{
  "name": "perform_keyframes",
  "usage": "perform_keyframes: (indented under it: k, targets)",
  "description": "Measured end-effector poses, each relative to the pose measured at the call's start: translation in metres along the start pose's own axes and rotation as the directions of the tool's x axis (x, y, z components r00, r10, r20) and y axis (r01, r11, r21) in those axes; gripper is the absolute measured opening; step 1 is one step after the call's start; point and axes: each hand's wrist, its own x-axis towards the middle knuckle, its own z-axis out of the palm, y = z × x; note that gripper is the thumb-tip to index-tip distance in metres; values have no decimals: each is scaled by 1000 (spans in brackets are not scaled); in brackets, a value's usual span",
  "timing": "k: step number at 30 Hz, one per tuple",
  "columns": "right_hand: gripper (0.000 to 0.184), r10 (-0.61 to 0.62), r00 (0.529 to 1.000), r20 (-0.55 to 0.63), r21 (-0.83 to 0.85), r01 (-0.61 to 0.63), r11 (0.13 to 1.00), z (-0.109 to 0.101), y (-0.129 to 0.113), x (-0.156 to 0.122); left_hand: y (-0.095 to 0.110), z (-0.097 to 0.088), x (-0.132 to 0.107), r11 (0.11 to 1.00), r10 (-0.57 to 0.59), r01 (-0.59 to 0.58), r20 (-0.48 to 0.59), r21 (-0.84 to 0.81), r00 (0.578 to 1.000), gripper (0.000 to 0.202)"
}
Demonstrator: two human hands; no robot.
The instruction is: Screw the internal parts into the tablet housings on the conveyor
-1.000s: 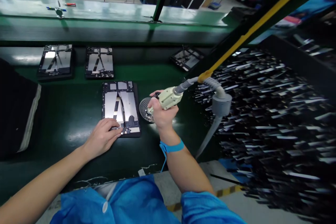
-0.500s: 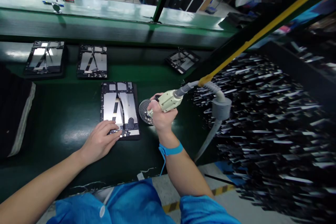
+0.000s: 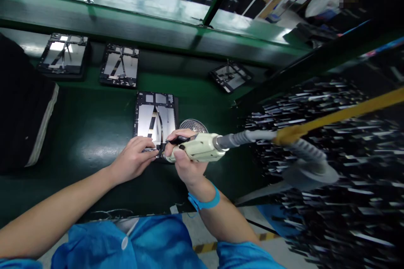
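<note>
An opened tablet (image 3: 168,113) with silver panels and dark ribbon cables lies on the green bench. My left hand (image 3: 134,157) rests at its lower left, with thumb and fingers around a small dark part at the lower edge. In my right hand (image 3: 189,168) is a pale electric screwdriver (image 3: 202,148), its grey cord leading off to the right. Its tip points down-left at the tablet's lower edge, close to my left fingertips; the exact contact point is hidden. Behind the screwdriver sits a round perforated screw dish (image 3: 194,125), partly covered.
Two more opened tablets (image 3: 120,65) (image 3: 65,54) lie at the back left, another tablet (image 3: 230,76) at the back right. A black padded object (image 3: 22,105) stands left. Several rows of dark, shiny strips (image 3: 331,155) fill the right. A yellow strap (image 3: 344,111) holds the cord.
My right hand has brought the screwdriver from the screw dish left and down to the tablet's lower edge. My left hand has stayed on the tablet. The whole view has shifted slightly.
</note>
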Motion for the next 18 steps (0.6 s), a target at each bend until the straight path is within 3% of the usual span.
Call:
perform_keyframes:
  k: [11,18]
  targets:
    - [26,5,999,35,-83,-2,997,0,9,-5,1,-1,0,1000,6,-6,9,-1,1000,24]
    - [31,-40,998,47,-43,42,998,5,5,-5,1,-1,-1,998,42,-41,-19,49,999,23]
